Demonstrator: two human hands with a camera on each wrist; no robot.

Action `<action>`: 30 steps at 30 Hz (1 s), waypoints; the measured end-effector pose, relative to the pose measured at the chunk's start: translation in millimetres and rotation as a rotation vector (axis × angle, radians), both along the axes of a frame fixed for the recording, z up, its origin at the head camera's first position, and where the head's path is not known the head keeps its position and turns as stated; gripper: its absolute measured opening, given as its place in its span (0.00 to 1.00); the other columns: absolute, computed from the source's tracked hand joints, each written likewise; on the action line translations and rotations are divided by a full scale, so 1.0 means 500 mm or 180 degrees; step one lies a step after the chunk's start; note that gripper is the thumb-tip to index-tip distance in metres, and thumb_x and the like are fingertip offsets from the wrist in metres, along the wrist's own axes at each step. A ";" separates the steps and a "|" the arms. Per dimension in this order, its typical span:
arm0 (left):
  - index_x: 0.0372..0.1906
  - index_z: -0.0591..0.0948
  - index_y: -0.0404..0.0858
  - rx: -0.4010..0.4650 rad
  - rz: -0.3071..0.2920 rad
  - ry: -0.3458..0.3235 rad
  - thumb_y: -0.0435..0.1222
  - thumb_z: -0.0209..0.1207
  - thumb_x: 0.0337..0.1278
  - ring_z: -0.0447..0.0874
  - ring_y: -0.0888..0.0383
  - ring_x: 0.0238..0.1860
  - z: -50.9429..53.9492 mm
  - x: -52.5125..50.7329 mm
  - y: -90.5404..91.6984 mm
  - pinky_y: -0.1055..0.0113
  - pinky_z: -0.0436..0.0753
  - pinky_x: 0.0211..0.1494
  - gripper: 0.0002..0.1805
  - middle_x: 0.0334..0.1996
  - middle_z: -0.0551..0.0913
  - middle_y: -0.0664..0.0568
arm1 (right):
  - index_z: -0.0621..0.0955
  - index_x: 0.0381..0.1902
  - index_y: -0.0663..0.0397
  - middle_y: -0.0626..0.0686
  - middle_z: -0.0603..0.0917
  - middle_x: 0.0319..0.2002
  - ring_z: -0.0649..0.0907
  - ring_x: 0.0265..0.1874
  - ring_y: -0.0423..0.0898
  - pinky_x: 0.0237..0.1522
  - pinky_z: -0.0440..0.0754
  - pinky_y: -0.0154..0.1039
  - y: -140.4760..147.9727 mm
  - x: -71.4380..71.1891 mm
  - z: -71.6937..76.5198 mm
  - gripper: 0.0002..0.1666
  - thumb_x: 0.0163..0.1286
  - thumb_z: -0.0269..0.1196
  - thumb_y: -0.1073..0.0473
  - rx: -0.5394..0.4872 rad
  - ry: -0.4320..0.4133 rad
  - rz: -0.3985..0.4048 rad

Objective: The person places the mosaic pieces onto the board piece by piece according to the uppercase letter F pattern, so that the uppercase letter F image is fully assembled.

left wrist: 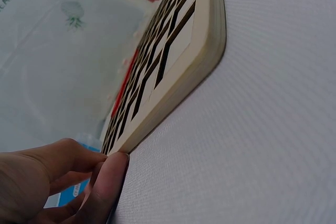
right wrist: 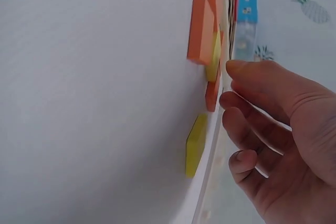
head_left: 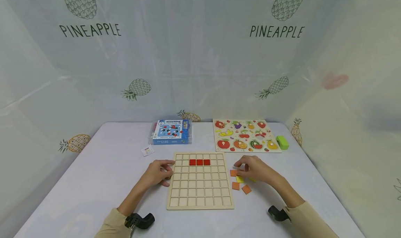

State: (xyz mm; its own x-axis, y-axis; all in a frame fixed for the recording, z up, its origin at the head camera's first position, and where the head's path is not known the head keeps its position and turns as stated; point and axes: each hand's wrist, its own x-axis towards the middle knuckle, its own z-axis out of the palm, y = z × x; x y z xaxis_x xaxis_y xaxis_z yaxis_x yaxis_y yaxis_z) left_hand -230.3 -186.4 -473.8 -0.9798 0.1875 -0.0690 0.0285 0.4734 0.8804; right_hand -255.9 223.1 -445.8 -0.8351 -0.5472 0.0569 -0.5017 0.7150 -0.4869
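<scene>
A wooden grid board (head_left: 200, 207) lies flat on the table, with three red square tiles (head_left: 199, 162) side by side in its second row from the back. At its left edge, my left hand (head_left: 159, 173) holds the rim; thumb and forefinger (left wrist: 68, 156) meet at the wood in the left wrist view. To the right of the board, my right hand (head_left: 255, 168) hovers over loose tiles with bent, parted fingers and nothing visible between them. Below it lie orange tiles (head_left: 246, 189) and a yellow tile (head_left: 240, 179). Another yellow tile (right wrist: 196, 145) is partly hidden by that hand in the head view.
Behind the board sits a blue box (head_left: 169, 131) with a molecule picture. A fruit puzzle board (head_left: 247, 135) lies at the back right, beside a green block (head_left: 282, 142). A small white packet (head_left: 147, 151) is near the blue box. A pineapple-print curtain (head_left: 200, 56) encloses the table.
</scene>
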 end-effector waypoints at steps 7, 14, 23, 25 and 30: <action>0.60 0.78 0.33 -0.0001 -0.0006 0.0002 0.25 0.59 0.57 0.83 0.54 0.16 -0.002 -0.003 0.001 0.62 0.87 0.21 0.24 0.35 0.81 0.44 | 0.87 0.44 0.52 0.46 0.87 0.39 0.77 0.27 0.38 0.26 0.77 0.26 0.028 0.007 -0.013 0.12 0.61 0.68 0.63 -0.0019 0.0054 0.0088; 0.60 0.79 0.33 -0.0045 0.0033 0.0003 0.25 0.60 0.56 0.83 0.57 0.15 -0.002 -0.003 0.002 0.63 0.87 0.21 0.24 0.34 0.81 0.45 | 0.87 0.43 0.51 0.46 0.86 0.39 0.75 0.28 0.36 0.27 0.77 0.26 0.033 0.008 -0.017 0.13 0.59 0.67 0.66 -0.0027 0.0068 0.0062; 0.60 0.79 0.33 -0.0018 0.0036 -0.0008 0.25 0.59 0.56 0.83 0.56 0.15 -0.005 -0.003 0.002 0.62 0.88 0.21 0.24 0.33 0.81 0.45 | 0.88 0.42 0.49 0.45 0.85 0.38 0.73 0.26 0.34 0.25 0.75 0.25 0.026 0.006 -0.016 0.12 0.59 0.69 0.63 0.0145 0.0104 0.0026; 0.60 0.78 0.32 -0.0002 0.0016 0.0001 0.25 0.59 0.55 0.83 0.56 0.15 -0.004 -0.003 0.002 0.62 0.88 0.21 0.24 0.33 0.81 0.45 | 0.88 0.42 0.49 0.45 0.85 0.37 0.73 0.26 0.34 0.25 0.75 0.26 0.026 0.005 -0.015 0.11 0.59 0.70 0.63 0.0155 0.0114 0.0046; 0.60 0.78 0.31 0.0003 0.0011 0.0045 0.25 0.59 0.55 0.83 0.55 0.15 0.000 -0.001 0.003 0.62 0.87 0.20 0.24 0.33 0.81 0.45 | 0.88 0.41 0.49 0.45 0.85 0.37 0.73 0.26 0.35 0.25 0.75 0.25 0.026 0.004 -0.013 0.11 0.59 0.70 0.63 0.0171 0.0153 0.0054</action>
State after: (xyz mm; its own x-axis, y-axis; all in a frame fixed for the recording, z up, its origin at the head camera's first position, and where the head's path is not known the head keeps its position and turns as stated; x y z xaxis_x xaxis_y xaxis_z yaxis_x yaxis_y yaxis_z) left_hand -230.7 -185.0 -473.7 -0.9814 0.1841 -0.0550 0.0394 0.4727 0.8804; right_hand -253.9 236.2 -452.3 -0.8227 -0.5645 0.0668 -0.5358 0.7308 -0.4229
